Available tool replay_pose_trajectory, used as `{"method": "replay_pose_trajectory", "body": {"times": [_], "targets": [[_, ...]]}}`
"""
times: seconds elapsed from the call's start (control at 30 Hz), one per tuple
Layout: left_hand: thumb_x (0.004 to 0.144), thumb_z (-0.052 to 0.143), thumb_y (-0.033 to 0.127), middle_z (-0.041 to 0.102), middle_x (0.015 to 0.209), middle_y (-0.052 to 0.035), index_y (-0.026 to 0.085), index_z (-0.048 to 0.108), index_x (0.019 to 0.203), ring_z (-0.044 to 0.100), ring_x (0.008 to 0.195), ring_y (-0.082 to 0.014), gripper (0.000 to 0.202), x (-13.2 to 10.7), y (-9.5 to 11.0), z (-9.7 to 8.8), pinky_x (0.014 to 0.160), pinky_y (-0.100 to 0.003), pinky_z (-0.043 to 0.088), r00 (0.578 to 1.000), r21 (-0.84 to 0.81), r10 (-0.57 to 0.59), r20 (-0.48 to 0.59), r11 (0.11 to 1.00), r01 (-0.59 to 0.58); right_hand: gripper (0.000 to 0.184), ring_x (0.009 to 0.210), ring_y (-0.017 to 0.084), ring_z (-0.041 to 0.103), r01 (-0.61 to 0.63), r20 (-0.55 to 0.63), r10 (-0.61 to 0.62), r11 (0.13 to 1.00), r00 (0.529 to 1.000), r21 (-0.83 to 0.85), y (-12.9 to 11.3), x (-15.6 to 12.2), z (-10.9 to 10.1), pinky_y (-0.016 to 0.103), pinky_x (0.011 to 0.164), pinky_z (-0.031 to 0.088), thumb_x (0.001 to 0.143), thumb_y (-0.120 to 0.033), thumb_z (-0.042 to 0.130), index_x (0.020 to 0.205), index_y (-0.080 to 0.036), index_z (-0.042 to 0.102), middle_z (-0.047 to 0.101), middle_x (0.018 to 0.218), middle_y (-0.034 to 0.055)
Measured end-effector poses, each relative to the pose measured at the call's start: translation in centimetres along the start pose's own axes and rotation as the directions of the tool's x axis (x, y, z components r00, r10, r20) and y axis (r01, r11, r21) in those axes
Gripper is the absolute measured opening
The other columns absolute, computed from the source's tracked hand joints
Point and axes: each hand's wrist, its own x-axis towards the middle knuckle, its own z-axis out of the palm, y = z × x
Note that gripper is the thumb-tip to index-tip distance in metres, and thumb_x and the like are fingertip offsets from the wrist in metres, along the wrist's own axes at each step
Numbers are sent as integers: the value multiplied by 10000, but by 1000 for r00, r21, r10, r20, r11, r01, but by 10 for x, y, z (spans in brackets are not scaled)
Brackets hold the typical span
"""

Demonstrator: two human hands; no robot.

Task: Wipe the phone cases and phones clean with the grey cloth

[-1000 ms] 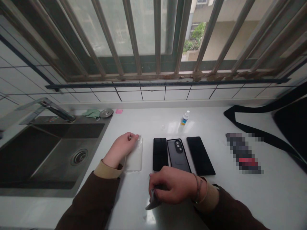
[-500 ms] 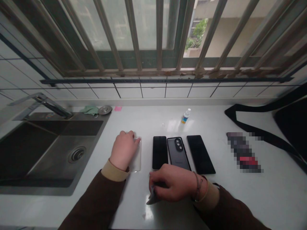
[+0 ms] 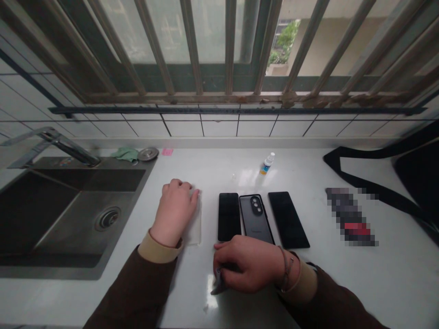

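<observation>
My left hand [image 3: 175,209] lies flat, palm down, over a clear phone case [image 3: 195,228] on the white counter [image 3: 219,292], with fingers stretched out over it. My right hand [image 3: 248,263] is closed near the counter's front, gripping a small grey cloth [image 3: 218,283] that pokes out below the fingers. Just beyond that hand, three things lie side by side: a black phone [image 3: 229,216] screen up, a dark phone in a case [image 3: 255,218] showing its camera ring, and another black phone [image 3: 288,219].
A steel sink [image 3: 65,214] with a tap [image 3: 58,144] fills the left. At the back stand a small dropper bottle [image 3: 267,163], a green rag [image 3: 126,153] and a sink strainer [image 3: 148,153]. A black bag with its strap [image 3: 377,183] and a blurred packet [image 3: 351,217] lie at the right.
My left hand has slid from the clear case's left corner to lie flat on top of it. The right hand has stayed put with the cloth.
</observation>
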Motion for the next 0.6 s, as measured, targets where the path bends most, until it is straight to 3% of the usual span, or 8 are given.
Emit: {"method": "replay_pose_trajectory", "body": {"times": [0.1,0.2,0.3,0.4,0.5,0.6], "targets": [[1101,438,411,598,1481,-251,129,787,1241,509,1421,-417,469,5,18,6,1224,-571,391,979,-171,200,-35,964,-203,84,775,188,747,23,13,-23,999,1000,-30,-1,0,1,428,1182,499,929,-193,633,909,-206,713,734,761,4],[1117,432,427,539,1614,-218,153,792,1188,375,1574,-415,457,9,39,21,1314,-622,242,933,-316,361,-5,884,-344,87,778,190,753,21,24,-20,999,1000,-42,1,0,3,430,1221,470,919,-193,621,882,-211,698,724,739,1],[1117,460,457,521,1642,-214,169,773,1186,320,1616,-427,431,12,50,37,1318,-679,185,920,-365,390,25,861,-355,92,744,184,738,23,19,-22,999,1000,-27,4,1,4,413,1225,468,908,-194,613,834,-221,660,694,719,-10],[1099,515,468,531,1626,-218,162,759,1126,296,1631,-425,393,14,50,43,1332,-661,173,921,-396,389,21,849,-350,107,700,178,713,27,23,-26,1000,999,-15,6,1,5,416,1233,460,902,-199,619,800,-229,630,648,684,-29],[1054,613,451,585,1538,-233,159,734,1059,361,1591,-404,317,15,42,36,1329,-591,247,932,-499,363,-4,807,-316,100,695,178,697,25,25,-25,1000,999,-4,7,0,5,421,1227,463,902,-208,633,804,-230,637,621,670,-39],[1001,701,473,634,1463,-188,209,684,1011,487,1493,-351,265,13,33,20,1299,-556,316,955,-684,294,-44,687,-244,85,702,176,685,27,29,-27,1000,999,14,8,0,5,426,1222,466,911,-214,636,829,-228,657,609,672,-44]]}}
